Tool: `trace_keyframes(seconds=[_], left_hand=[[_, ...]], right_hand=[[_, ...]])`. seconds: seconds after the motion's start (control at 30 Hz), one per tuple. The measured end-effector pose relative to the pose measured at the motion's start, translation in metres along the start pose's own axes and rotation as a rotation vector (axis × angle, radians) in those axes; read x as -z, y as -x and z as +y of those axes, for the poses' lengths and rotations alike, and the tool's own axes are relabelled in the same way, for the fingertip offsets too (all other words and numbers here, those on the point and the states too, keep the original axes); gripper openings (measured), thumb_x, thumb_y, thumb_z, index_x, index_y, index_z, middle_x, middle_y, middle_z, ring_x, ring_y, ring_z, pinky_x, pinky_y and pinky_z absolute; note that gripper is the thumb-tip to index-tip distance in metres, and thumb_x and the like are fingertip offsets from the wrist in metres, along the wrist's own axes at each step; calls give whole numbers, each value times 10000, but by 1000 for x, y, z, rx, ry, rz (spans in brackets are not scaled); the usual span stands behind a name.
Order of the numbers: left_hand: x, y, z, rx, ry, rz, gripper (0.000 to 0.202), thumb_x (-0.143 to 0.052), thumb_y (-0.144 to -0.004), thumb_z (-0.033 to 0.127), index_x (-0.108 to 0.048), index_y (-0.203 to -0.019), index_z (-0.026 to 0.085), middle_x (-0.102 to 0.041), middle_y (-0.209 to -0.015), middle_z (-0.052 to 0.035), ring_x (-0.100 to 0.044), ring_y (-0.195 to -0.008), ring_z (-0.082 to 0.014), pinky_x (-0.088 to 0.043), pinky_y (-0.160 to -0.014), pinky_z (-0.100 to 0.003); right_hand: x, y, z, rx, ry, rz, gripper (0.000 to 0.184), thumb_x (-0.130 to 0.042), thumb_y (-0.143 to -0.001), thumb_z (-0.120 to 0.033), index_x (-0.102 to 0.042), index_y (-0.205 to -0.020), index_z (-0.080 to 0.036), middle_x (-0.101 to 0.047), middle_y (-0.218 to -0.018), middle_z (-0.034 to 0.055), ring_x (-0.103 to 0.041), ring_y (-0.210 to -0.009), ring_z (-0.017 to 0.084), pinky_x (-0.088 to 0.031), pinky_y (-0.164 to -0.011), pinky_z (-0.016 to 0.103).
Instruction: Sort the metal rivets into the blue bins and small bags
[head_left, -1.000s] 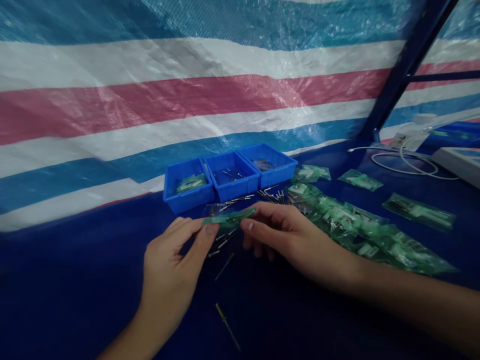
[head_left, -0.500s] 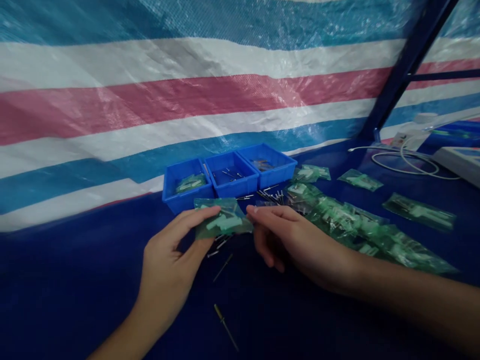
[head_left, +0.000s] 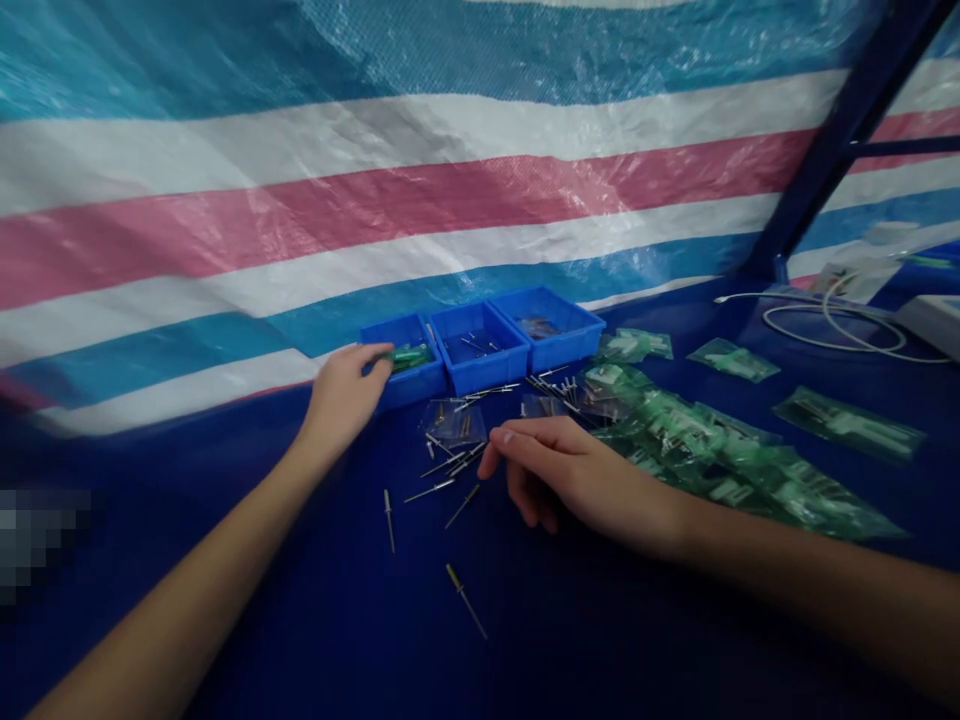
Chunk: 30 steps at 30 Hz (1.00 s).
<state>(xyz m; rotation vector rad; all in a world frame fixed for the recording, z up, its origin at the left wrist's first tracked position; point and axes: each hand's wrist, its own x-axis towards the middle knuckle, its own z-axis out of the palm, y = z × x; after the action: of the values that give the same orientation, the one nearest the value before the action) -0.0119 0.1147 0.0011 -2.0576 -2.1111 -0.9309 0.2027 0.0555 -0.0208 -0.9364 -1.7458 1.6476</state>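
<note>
My left hand (head_left: 350, 393) reaches over the near side of the left blue bin (head_left: 416, 385). Its thumb and fingertips are closed at a green plastic packet (head_left: 409, 358) in that bin; the exact contact is partly hidden. My right hand (head_left: 544, 465) hovers low over the table with fingers curled and the thumb against the index finger. Whatever may be between those fingertips cannot be made out. Beside them lie loose pop rivets (head_left: 463, 462) and a small clear bag (head_left: 454, 420) with brownish pieces. A single rivet (head_left: 465, 598) rests closer to me.
The middle bin (head_left: 491, 375) holds a few rivets; the right bin (head_left: 566, 350) contains small bags. Green packets (head_left: 697, 440) are heaped on the right, with several single ones around. A white cable (head_left: 832, 340) lies coiled farther right. A striped tarp (head_left: 450, 220) hangs behind.
My left hand has carried the green packet from over the table away to the left bin. A clear bag and more rivets now show where it was. My right hand has barely moved.
</note>
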Motion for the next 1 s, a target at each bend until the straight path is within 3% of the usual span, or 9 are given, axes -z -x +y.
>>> trace_keyframes(seconds=[0.07, 0.17, 0.27, 0.37, 0.5, 0.63, 0.83, 1.0], left_hand=[[4, 0, 3, 1, -78, -45, 377, -488, -819, 253, -590, -1169, 158, -673, -1072, -106, -588, -1041, -304, -438, -903, -446], [15, 9, 14, -24, -180, -70, 519, -505, -805, 269, -447, -1303, 136, -683, -1002, -128, -583, -1009, -352, -428, -866, -518], [24, 33, 27, -106, -251, -94, 474, -510, -794, 239, -483, -1256, 136, -660, -1029, -122, -568, -1009, -340, -417, -876, -512], [31, 68, 36, -297, -226, -162, 364, -469, -828, 239, -535, -1178, 164, -624, -1116, -88, -552, -1048, -275, -418, -914, -465], [48, 115, 36, -419, 3, -355, 318, -445, -881, 278, -532, -1185, 258, -611, -1148, -21, -569, -1043, -184, -468, -907, -340], [71, 146, 27, -596, 4, -587, 355, -551, -832, 265, -550, -1167, 383, -601, -1191, 55, -536, -1125, -179, -450, -961, -308], [80, 162, 14, -612, -6, -671, 423, -614, -794, 261, -541, -1183, 409, -594, -1219, 46, -538, -1131, -208, -482, -925, -323], [74, 160, 18, -651, 39, -650, 240, -587, -812, 198, -651, -1001, 332, -657, -1077, 20, -595, -1005, -187, -518, -825, -283]], right_hand=[[1, 0, 1, 44, 92, 8, 331, -324, -921, -343, -546, -764, -155, -464, -489, -46, -410, -392, 65, -335, -391, 172], [1, 4, 3, 234, 371, 51, 297, -371, -913, -304, -564, -745, -153, -548, -613, -10, -478, -504, 78, -373, -486, 196], [-2, 9, 5, 438, 620, 41, 214, -413, -895, -218, -588, -799, -142, -599, -757, 30, -542, -674, 116, -410, -624, 232], [-4, 12, 7, 526, 738, -14, 187, -409, -885, -167, -591, -868, -125, -592, -832, 57, -551, -730, 139, -431, -674, 260], [-5, 14, 9, 556, 784, -47, 186, -413, -868, -125, -593, -919, -123, -583, -918, 76, -558, -800, 157, -456, -722, 283], [-8, 16, 9, 574, 789, -60, 189, -424, -864, -117, -592, -950, -128, -578, -932, 71, -561, -818, 157, -471, -730, 291], [-11, 19, 7, 571, 775, -60, 184, -415, -883, -149, -585, -955, -149, -578, -969, 76, -562, -839, 162, -476, -750, 310], [-11, 19, 5, 531, 732, -85, 188, -407, -892, -171, -580, -964, -160, -577, -980, 77, -566, -855, 170, -469, -770, 321]])
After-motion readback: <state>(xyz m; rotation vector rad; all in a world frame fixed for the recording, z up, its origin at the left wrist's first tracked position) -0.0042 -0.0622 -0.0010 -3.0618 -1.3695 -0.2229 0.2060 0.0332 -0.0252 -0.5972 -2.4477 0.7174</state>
